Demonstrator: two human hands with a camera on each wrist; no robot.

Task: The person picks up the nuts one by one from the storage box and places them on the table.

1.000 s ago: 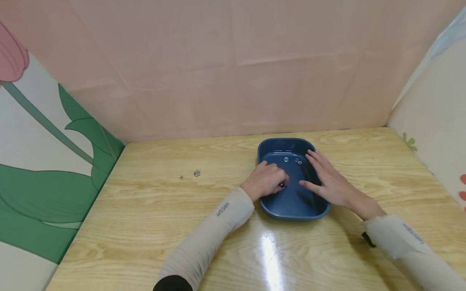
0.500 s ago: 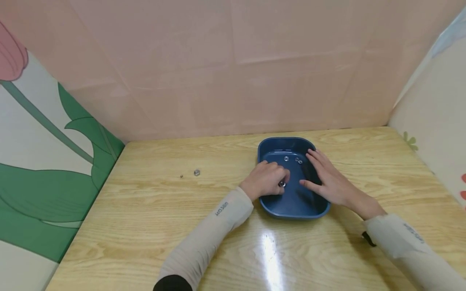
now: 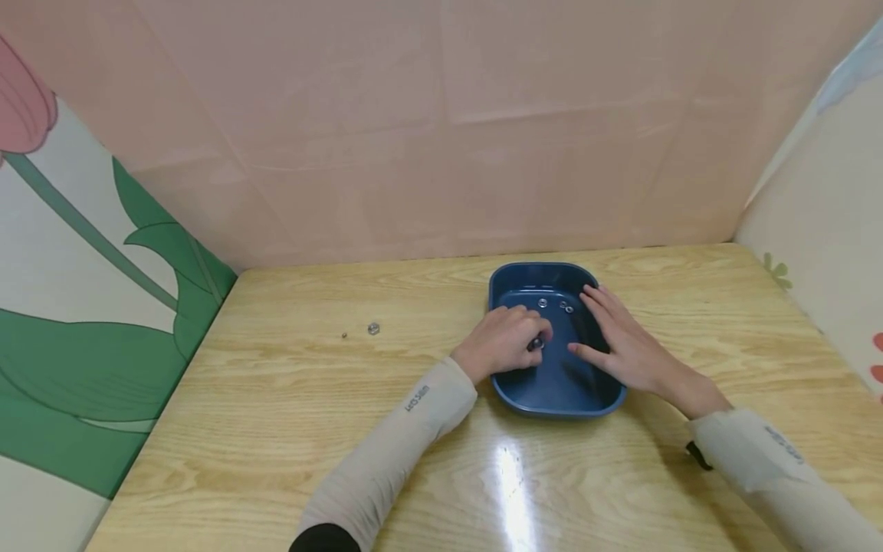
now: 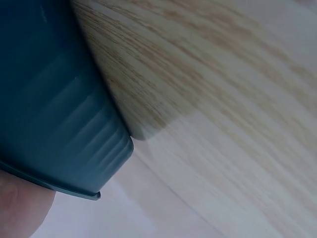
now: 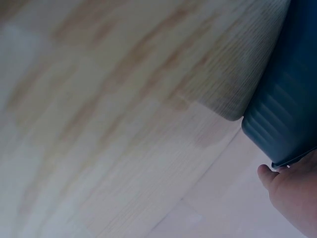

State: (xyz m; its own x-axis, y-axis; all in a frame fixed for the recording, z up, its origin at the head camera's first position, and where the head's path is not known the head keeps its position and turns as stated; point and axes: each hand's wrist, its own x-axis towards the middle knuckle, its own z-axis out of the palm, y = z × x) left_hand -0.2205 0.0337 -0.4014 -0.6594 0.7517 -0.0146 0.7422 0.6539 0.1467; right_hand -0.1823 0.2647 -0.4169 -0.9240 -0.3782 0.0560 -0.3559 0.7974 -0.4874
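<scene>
The left hand (image 3: 505, 339) pinches a small shiny thing (image 3: 536, 344) (too tiny to name) over the blue tub (image 3: 562, 395). The right hand (image 3: 629, 354), fingers spread, rests on the tub's right edge. Small metal rings (image 3: 543, 303) lie at the tub's far end. A nut (image 3: 373, 329) and a tiny bit (image 3: 344, 335) sit on the table (image 3: 262, 414) to the left.

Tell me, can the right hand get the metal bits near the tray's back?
Probably yes: the right hand is at the blue tray, fingers close to the metal bits, and nothing seems between them.
</scene>
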